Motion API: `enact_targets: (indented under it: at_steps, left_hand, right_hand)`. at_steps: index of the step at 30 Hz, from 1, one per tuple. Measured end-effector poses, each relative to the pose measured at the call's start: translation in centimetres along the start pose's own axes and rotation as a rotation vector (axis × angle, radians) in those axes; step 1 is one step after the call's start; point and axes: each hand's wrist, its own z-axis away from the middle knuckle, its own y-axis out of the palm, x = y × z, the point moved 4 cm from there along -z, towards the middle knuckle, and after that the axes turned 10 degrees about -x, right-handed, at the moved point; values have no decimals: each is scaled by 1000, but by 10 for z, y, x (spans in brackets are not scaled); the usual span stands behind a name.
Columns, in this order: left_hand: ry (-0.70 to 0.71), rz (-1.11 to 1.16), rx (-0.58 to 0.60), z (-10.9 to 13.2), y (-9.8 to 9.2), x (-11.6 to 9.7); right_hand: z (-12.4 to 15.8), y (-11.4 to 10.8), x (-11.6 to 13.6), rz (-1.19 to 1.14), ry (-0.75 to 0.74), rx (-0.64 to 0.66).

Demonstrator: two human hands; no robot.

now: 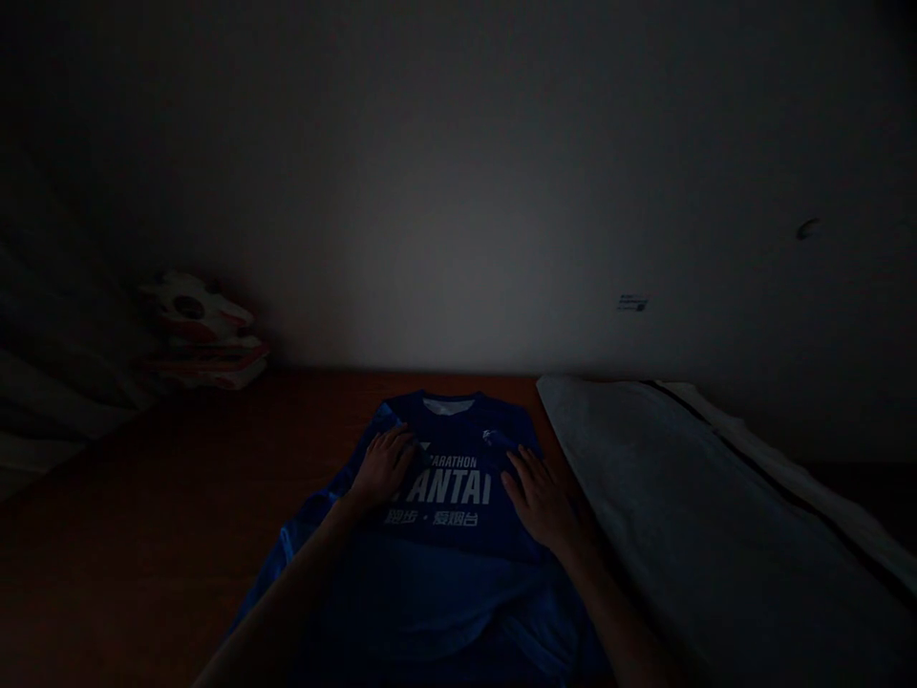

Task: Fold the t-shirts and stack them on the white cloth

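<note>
A blue long-sleeved shirt (444, 573) with white lettering across its chest lies spread out, front side up, its collar toward the wall. On the left side of the chest print rests my left hand (387, 465), palm down with fingers stretched, covering part of the letters. My right hand (541, 497) lies flat near the right chest and sleeve, fingers apart. Neither hand grips the cloth. Soft wrinkles run through the lower part of the shirt. The lower ends of the sleeves are partly hidden by my forearms and the dark.
The brown wooden surface (143, 516) extends left. A grey cloth (688, 506) with a dark stripe covers the right side. At the back left, a white and red object (201, 311) sits on a stack of flat items (215, 368). A pale curtain (50, 382) hangs far left; behind stands a wall (458, 191).
</note>
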Motion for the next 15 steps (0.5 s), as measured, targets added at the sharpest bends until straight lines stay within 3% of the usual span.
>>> enact_targets:
  at_steps: [4,9,12,15]
  left_hand:
    - [128,117,48,21,-43,-7]
    - [149,40,126,107,-109,20]
    - [100,-62,131,153,-125,36]
    - [61,-92,131,175,-131,40]
  right_hand:
    - [16,-22,-3,-131,-107,2]
    - [78,-61,-26,-176,-123,-31]
    - [114,-76,-39,-152,-191,-91]
    - [133,-81,-41,-105,-318,-115]
